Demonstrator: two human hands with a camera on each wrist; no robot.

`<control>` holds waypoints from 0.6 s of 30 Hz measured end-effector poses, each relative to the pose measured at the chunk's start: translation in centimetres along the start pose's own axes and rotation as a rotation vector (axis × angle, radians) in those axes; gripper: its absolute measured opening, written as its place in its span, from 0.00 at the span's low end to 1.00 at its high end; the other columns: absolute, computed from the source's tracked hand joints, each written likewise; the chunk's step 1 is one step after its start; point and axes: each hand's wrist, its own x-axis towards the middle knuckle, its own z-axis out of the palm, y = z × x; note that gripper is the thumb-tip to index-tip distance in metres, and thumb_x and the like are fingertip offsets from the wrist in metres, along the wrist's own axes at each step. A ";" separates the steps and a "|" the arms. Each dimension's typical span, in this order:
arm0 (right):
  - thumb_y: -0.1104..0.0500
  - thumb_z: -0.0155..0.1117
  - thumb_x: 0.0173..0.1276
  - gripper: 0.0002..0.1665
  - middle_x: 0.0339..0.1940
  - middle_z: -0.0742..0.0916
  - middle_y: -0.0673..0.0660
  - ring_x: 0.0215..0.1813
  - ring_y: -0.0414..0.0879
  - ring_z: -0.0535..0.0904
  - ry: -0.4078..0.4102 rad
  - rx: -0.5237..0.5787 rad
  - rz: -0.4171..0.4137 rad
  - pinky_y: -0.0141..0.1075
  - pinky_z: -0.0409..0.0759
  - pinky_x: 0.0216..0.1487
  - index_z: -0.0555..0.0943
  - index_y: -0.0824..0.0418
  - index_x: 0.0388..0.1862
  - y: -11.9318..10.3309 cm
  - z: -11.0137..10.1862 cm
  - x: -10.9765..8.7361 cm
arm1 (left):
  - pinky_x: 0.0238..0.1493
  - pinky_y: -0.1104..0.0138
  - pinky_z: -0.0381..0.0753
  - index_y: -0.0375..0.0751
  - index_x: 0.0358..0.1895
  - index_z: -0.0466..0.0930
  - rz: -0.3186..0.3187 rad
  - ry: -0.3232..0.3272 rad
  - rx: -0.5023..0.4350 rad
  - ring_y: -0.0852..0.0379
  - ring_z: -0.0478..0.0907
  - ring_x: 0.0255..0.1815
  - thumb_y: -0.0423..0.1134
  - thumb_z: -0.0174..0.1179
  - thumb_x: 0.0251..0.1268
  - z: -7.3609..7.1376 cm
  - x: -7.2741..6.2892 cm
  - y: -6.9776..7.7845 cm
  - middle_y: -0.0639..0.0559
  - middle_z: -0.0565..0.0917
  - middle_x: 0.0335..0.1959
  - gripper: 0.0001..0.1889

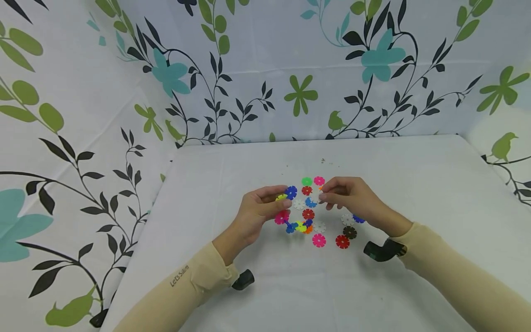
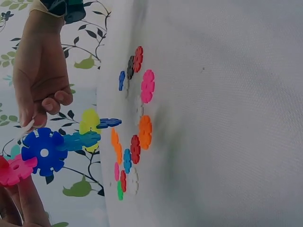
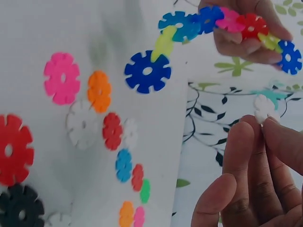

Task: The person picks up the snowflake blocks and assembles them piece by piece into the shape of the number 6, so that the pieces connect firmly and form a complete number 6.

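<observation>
Disc chain (image 3: 232, 21) in the left grip (image 1: 251, 214), white disc (image 3: 264, 106) in the right

The chain, a run of notched plastic discs slotted edge to edge, lies to the left of the right grip (image 1: 356, 200) and close to it. The left grip is curled round the chain near its far end; the right fingertips pinch the single white disc. In the head view, that disc is about level with the chain's far blue disc (image 1: 291, 192), just beside it and apart. From there the chain's long axis runs back toward the wearer, then bends right into a low tail. Whether the tail touches the counter (image 1: 435, 184) I cannot tell.

The left grip is nearer the chain, the right nearer a four-disc group of white, blue, red and a dark disc (image 1: 350, 232), which lies below its wrist. More loose discs (image 1: 308, 214) lie between the hands, and a pink disc (image 1: 319, 240) sits nearest the wearer.

The counter has a white covering. Behind it and to the left hangs patterned cloth (image 1: 257, 46) with leaves, birds and blue flowers.
</observation>
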 end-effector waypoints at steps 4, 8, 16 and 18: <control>0.50 0.69 0.71 0.17 0.42 0.90 0.57 0.41 0.51 0.86 0.009 0.026 -0.029 0.52 0.79 0.47 0.82 0.59 0.50 -1.0 0.3 -0.2 | 0.53 0.61 0.83 0.41 0.60 0.83 0.002 -0.005 0.015 0.47 0.84 0.52 0.36 0.69 0.66 0.1 -0.1 0.1 0.45 0.84 0.54 0.19; 0.50 0.69 0.71 0.17 0.42 0.90 0.56 0.41 0.51 0.86 0.020 0.055 -0.045 0.48 0.80 0.47 0.82 0.60 0.51 -1.7 0.6 -0.3 | 0.53 0.61 0.83 0.41 0.60 0.84 0.005 -0.020 0.025 0.46 0.84 0.52 0.37 0.69 0.66 0.3 -0.1 0.1 0.45 0.85 0.52 0.19; 0.51 0.68 0.72 0.17 0.42 0.90 0.55 0.41 0.52 0.86 0.065 0.090 -0.080 0.43 0.80 0.44 0.82 0.60 0.53 -2.5 1.0 -0.4 | 0.53 0.60 0.83 0.42 0.59 0.85 0.005 -0.037 0.041 0.36 0.82 0.54 0.37 0.69 0.66 0.3 -0.2 0.0 0.45 0.86 0.50 0.19; 0.52 0.68 0.72 0.17 0.43 0.90 0.55 0.41 0.52 0.86 0.073 0.105 -0.094 0.42 0.81 0.43 0.82 0.61 0.53 -2.6 1.1 -0.4 | 0.53 0.60 0.83 0.41 0.59 0.85 0.008 -0.044 0.041 0.35 0.81 0.55 0.37 0.69 0.66 0.3 -0.2 0.0 0.45 0.86 0.49 0.18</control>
